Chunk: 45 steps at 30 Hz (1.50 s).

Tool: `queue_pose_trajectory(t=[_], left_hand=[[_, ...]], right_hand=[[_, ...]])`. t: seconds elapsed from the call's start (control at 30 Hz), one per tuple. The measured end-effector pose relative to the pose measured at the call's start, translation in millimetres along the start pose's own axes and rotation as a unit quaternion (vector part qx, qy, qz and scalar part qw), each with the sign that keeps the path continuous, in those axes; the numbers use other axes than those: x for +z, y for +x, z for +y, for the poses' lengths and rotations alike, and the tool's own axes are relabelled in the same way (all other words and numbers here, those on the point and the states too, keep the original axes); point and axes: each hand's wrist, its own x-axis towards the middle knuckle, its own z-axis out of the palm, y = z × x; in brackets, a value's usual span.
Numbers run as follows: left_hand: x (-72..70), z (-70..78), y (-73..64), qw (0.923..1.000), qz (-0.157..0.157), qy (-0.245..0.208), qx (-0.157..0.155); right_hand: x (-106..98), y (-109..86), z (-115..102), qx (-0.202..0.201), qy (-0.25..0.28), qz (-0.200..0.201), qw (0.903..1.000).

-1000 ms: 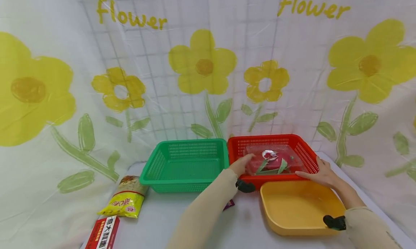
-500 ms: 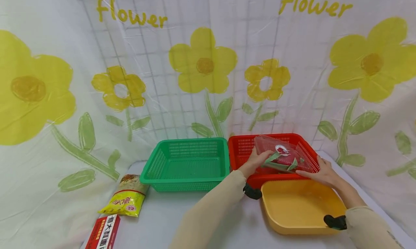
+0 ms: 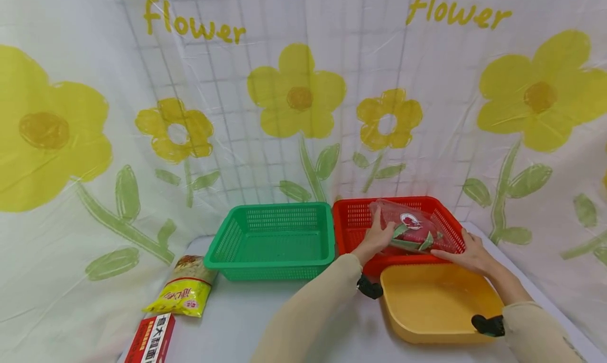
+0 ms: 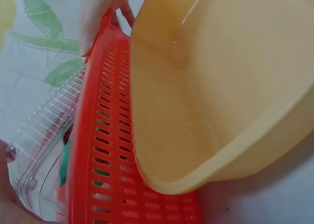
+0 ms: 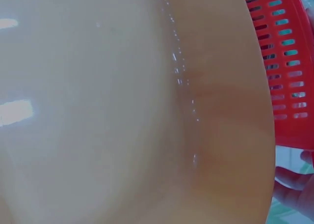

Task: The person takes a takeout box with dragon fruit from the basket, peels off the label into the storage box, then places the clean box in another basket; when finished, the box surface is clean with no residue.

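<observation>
A clear plastic box (image 3: 412, 228) with a round white label sits tilted in the red basket (image 3: 353, 199), its left end raised. Something deep pink with green tips shows through it, perhaps a dragon fruit. My left hand (image 3: 377, 237) holds the box's left end, thumb on the near side; in the left wrist view only part of this hand shows beside the clear box (image 4: 44, 135). At the basket's front right corner my right hand (image 3: 471, 251) grips the rim, with fingers outside and thumb along the front. The right wrist view catches its fingers (image 5: 292, 182) below the red basket (image 5: 294, 86).
A yellow basin (image 3: 441, 300) stands in front of the red basket, beneath my right forearm. Left of the red basket is a green basket (image 3: 280, 247). A yellow food bag (image 3: 185, 286) and a red box (image 3: 150, 339) lie at the table's left edge. A flowered curtain hangs behind.
My left hand has moved right with the box, whose left end has risen from lying level. A small purple packet seen earlier is now hidden by my left arm. My right hand has stayed put.
</observation>
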Motion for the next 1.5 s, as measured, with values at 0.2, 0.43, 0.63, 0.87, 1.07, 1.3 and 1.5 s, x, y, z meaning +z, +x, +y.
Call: queue_pose_trajectory(t=[0.2,0.43,0.63,0.87,1.07,1.3,1.5], left_hand=[[-1.4,-5.2,-0.8,0.9993,0.001,0.019,0.032],[-2.4,-11.4,2.9,0.9989,0.030,-0.013,0.035],[-7.7,-13.7,2.7,0.9986,0.039,-0.031,0.018],[-17.6,-15.1,1.2,0.9963,0.039,-0.072,0.027],[-23.1,-16.0,2.4,0.9952,0.065,-0.072,0.012],[-35.3,-10.7,-6.1,0.9952,0.071,-0.042,0.053],[-57.9,-5.8,-13.9,0.9917,0.079,-0.070,0.072]], right_hand=[[0,1.7,3,0.003,-0.002,0.000,1.0000],[1,1.6,2,0.006,0.006,0.003,1.0000],[3,1.7,1,0.002,0.010,-0.001,0.9999],[1,-0.2,1,0.009,-0.007,0.001,0.9999],[0,1.2,0,0.008,-0.007,-0.003,0.9999],[-1,-0.9,0,0.012,-0.012,-0.010,0.9998],[-3,1.3,1,0.023,-0.029,-0.022,0.9991]])
